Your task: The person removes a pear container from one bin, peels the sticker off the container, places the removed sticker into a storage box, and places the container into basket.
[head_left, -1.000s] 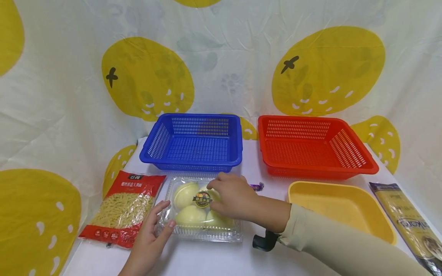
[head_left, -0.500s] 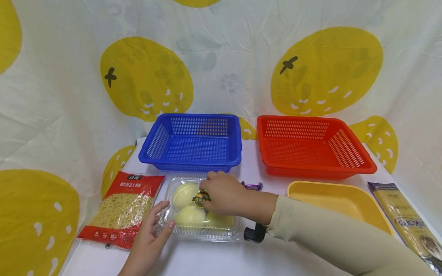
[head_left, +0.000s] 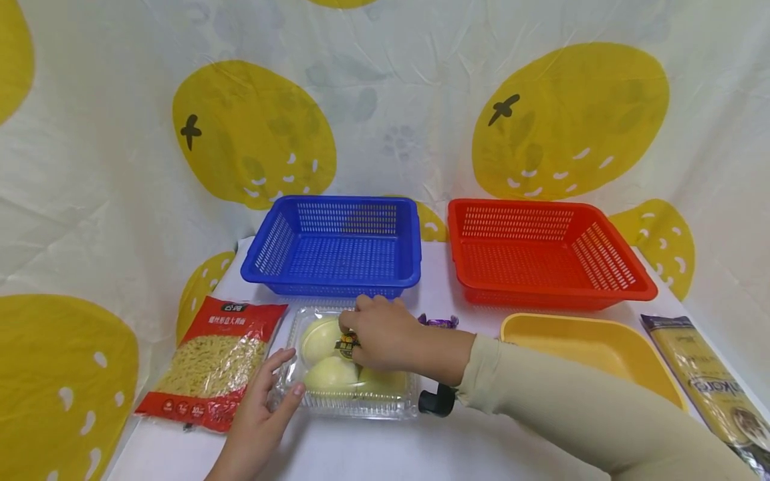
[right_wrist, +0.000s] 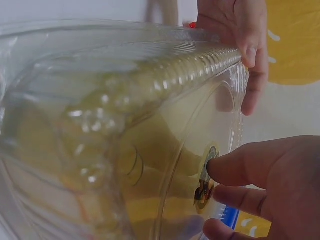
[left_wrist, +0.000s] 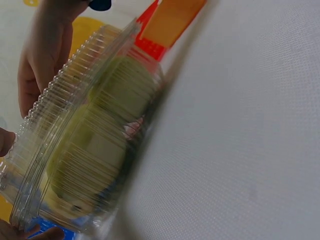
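Observation:
A clear plastic fruit box (head_left: 313,404) holds several pale yellow-green round fruits (head_left: 332,375). On its lid sits a round dark label (head_left: 347,345) with gold lettering. My left hand (head_left: 263,414) touches the box's left edge, thumb near the front corner and fingers along the side. Above the lid, my right hand (head_left: 385,334) has its fingertips against the label and partly covers it. The right wrist view shows those fingertips (right_wrist: 220,170) on the label, which lies against the lid. Part of the fruit is hidden beneath the right hand.
A red pasta bag (head_left: 219,361) lies left of the box. Behind stand a blue basket (head_left: 331,290) and a red basket (head_left: 541,297). A yellow tub (head_left: 601,321), a gold packet (head_left: 704,381) and a purple-wrapped candy (head_left: 439,322) are to the right.
My right hand has moved left across the lid, covering more of the label and exposing more of the purple candy. The left hand has stayed at the box's left edge.

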Demonstrator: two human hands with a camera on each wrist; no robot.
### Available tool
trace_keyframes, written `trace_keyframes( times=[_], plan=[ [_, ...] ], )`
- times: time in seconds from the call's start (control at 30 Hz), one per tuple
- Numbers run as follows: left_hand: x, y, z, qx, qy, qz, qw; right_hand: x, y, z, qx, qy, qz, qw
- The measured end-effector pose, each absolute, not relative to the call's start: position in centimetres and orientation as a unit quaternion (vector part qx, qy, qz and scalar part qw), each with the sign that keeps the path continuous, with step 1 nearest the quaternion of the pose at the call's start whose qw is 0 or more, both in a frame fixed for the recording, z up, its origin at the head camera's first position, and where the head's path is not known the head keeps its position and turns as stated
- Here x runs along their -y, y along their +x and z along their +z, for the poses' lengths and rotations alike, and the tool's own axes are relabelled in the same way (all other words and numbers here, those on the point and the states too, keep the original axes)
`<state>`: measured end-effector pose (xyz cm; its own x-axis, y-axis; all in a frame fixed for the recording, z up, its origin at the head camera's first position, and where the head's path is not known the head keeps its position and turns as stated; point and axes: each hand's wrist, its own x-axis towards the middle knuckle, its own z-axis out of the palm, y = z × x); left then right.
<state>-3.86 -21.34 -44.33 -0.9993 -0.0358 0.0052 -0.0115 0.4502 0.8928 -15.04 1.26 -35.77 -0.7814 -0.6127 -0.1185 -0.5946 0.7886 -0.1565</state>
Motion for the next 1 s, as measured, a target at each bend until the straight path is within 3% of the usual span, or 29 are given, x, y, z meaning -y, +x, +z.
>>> trace_keyframes(
  times=[1.0],
  plan=[
    [21.3,-4.0,-44.0,0.852,0.031,-0.523,-0.012,-2.5,-16.1,-35.2,-0.935,-0.323,-0.080,0.122]
  ],
)
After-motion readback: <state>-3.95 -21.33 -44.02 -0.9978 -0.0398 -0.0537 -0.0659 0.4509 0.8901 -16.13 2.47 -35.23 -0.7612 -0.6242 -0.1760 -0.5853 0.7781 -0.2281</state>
